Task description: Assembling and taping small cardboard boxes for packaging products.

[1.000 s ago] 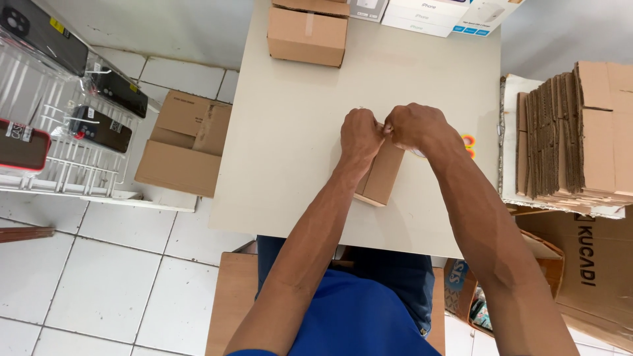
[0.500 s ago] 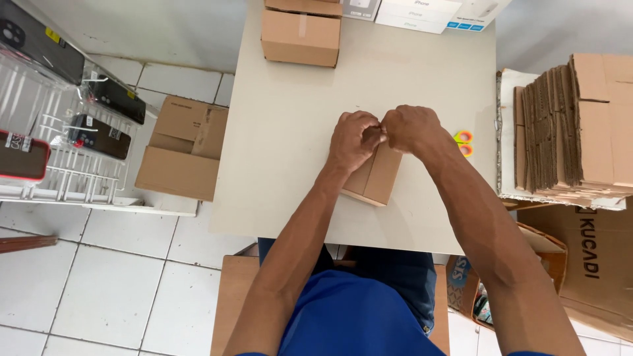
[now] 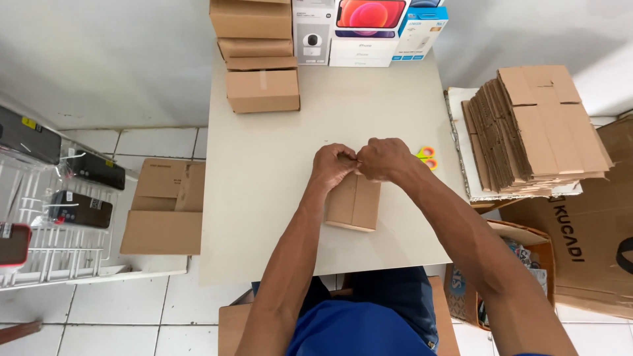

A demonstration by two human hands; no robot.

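Note:
A small brown cardboard box [image 3: 355, 204] lies on the beige table [image 3: 264, 198], its flaps closed along a centre seam. My left hand [image 3: 333, 165] and my right hand [image 3: 382, 159] meet at the box's far edge, fingers curled and touching each other there. Both hands press on or pinch the far end of the box; what the fingertips hold is hidden. Scissors with orange and yellow handles [image 3: 426, 157] lie just right of my right hand.
Several closed cardboard boxes [image 3: 262, 89] and white product boxes [image 3: 366, 29] stand at the table's far edge. A stack of flattened cartons [image 3: 537, 128] sits on the right. An open carton [image 3: 165, 207] and a wire rack [image 3: 39, 198] with phones are on the left.
The view has tilted up, showing more of the table's far end. My hands stay together at the box's far edge, and the box has rotated slightly to lie straighter.

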